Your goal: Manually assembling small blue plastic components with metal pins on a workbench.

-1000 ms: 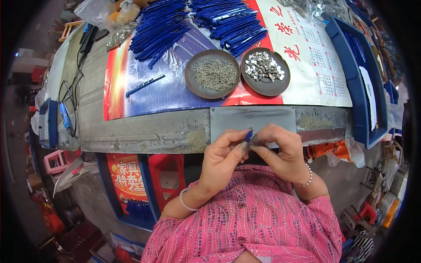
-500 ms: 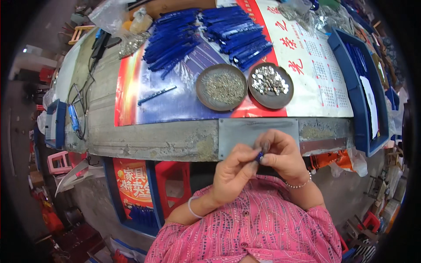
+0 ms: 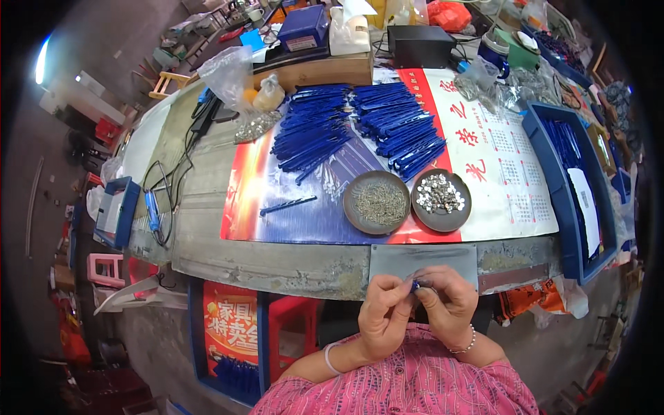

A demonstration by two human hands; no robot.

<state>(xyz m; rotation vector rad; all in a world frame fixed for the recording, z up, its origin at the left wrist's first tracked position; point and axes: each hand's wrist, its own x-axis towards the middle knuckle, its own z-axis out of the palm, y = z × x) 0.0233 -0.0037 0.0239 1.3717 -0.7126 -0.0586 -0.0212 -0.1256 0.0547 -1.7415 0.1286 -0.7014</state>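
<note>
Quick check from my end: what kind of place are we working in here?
Likely a small assembly workshop. The bench holds heaps of blue strips, a dish of pins and a dish of silvery bits. Both hands, left and right, pinch one small blue piece at its edge.

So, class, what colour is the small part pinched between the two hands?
Blue, seen in the head view: the small part.

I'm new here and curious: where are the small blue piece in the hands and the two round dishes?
small blue piece [image 3: 415, 284], head view, its visible tip
left dish [image 3: 377, 203], head view, its centre
right dish [image 3: 441, 218], head view, its near rim
</note>
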